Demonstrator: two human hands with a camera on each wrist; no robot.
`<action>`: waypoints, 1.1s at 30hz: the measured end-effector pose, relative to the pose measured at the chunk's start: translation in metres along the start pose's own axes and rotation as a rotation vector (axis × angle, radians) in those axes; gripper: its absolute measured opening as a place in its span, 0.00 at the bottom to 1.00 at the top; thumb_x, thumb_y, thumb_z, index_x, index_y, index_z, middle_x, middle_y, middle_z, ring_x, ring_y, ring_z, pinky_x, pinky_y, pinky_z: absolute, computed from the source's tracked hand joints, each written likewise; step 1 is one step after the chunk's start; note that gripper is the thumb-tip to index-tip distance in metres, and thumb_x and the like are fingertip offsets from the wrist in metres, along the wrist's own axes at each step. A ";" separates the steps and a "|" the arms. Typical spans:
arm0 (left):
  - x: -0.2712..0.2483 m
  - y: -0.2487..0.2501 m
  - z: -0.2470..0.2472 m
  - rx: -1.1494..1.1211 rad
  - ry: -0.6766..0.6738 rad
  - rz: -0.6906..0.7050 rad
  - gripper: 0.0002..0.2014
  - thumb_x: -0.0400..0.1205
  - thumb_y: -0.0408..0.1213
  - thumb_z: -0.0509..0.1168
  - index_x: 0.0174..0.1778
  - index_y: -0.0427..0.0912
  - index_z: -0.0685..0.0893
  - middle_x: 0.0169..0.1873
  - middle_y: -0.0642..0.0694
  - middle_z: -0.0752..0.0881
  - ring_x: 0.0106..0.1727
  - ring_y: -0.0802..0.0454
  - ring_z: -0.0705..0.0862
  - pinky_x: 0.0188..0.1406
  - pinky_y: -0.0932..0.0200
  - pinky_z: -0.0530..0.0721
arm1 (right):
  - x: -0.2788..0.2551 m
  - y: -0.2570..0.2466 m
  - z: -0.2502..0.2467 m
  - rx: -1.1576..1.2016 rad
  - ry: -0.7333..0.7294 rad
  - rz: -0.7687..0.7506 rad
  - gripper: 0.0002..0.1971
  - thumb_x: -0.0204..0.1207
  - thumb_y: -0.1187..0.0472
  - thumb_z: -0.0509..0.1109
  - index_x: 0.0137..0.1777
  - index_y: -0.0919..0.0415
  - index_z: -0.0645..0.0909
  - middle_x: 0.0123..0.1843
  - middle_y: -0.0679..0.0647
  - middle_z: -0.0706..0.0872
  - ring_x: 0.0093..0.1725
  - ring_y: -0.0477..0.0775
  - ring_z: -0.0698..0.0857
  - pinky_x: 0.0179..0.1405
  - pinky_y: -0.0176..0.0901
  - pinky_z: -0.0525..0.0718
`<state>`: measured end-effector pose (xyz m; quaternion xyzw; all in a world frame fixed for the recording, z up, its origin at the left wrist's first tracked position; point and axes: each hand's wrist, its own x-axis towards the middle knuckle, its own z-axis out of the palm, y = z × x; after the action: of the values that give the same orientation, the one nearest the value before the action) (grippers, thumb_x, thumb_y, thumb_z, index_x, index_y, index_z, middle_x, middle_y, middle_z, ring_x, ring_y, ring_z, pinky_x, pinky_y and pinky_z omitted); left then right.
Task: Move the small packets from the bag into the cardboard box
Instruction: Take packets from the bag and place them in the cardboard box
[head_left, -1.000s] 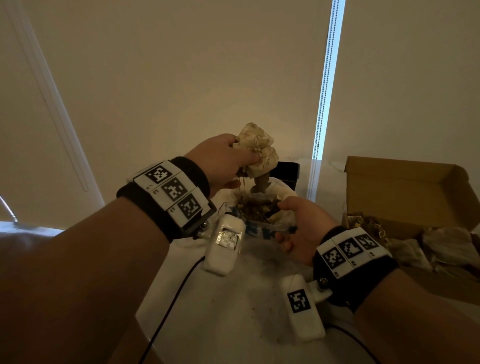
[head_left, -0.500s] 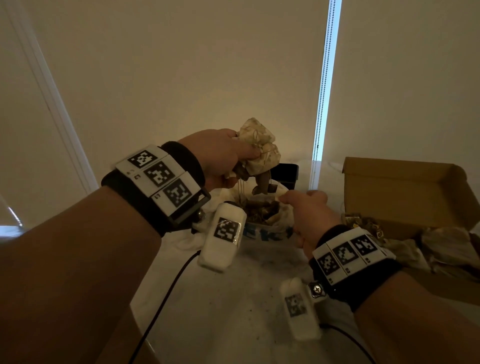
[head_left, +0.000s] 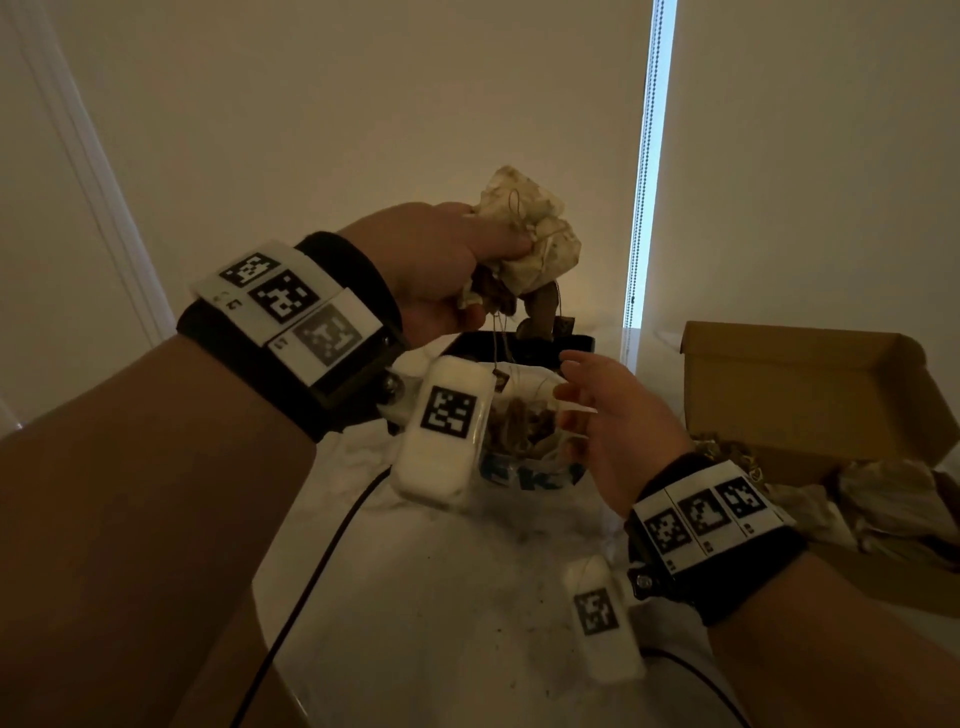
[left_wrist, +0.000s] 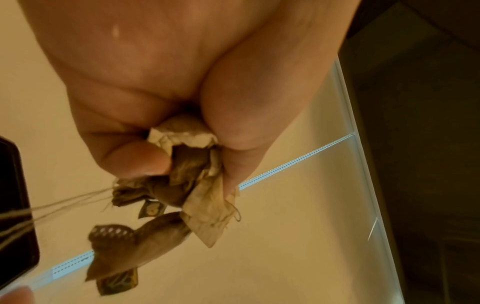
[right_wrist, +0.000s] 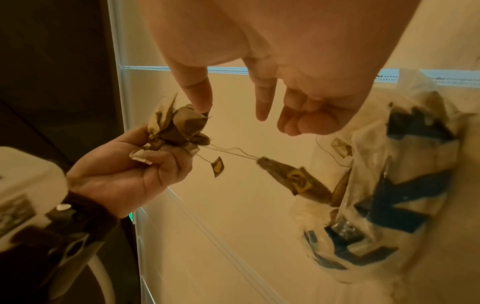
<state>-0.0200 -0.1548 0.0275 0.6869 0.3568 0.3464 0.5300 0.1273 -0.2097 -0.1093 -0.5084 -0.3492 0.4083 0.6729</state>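
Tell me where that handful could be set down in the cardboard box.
The cardboard box is crowded along its front, where packets already in the box lie; its back wall shows bare. The left hand grips the packets above the bag; the right hand is between.

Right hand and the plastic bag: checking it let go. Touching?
Apart. The right wrist view shows the right hand open, background visible between its fingers and the bag.

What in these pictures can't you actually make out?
- How many packets the left hand grips: crumpled together in every view.
- The bag contents: head view, dim, partly behind the right hand.
- The cardboard box floor: hidden by its front wall and cut off at the right edge.
- Tag print: right wrist view, too small.
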 end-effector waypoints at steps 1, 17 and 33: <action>0.000 0.002 0.000 -0.028 -0.014 0.012 0.06 0.85 0.37 0.68 0.57 0.43 0.83 0.48 0.40 0.89 0.32 0.53 0.83 0.22 0.63 0.75 | -0.001 0.000 -0.001 -0.040 -0.022 -0.014 0.16 0.78 0.49 0.68 0.65 0.47 0.80 0.58 0.53 0.83 0.55 0.56 0.82 0.50 0.52 0.80; -0.006 0.004 0.004 -0.178 -0.059 0.073 0.15 0.87 0.41 0.65 0.67 0.40 0.82 0.46 0.42 0.88 0.30 0.56 0.81 0.24 0.64 0.78 | -0.014 -0.018 -0.005 0.070 -0.202 0.098 0.11 0.85 0.58 0.60 0.53 0.59 0.84 0.39 0.56 0.82 0.36 0.53 0.83 0.41 0.49 0.84; 0.010 -0.073 0.065 -0.452 0.145 -0.056 0.11 0.85 0.41 0.69 0.61 0.44 0.85 0.51 0.36 0.92 0.49 0.35 0.92 0.49 0.29 0.89 | -0.011 -0.014 0.005 0.314 -0.192 0.095 0.14 0.74 0.75 0.70 0.60 0.72 0.82 0.45 0.63 0.90 0.35 0.55 0.90 0.23 0.39 0.84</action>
<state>0.0316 -0.1638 -0.0554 0.5141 0.3261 0.4510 0.6527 0.1205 -0.2199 -0.0950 -0.3717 -0.3194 0.5359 0.6875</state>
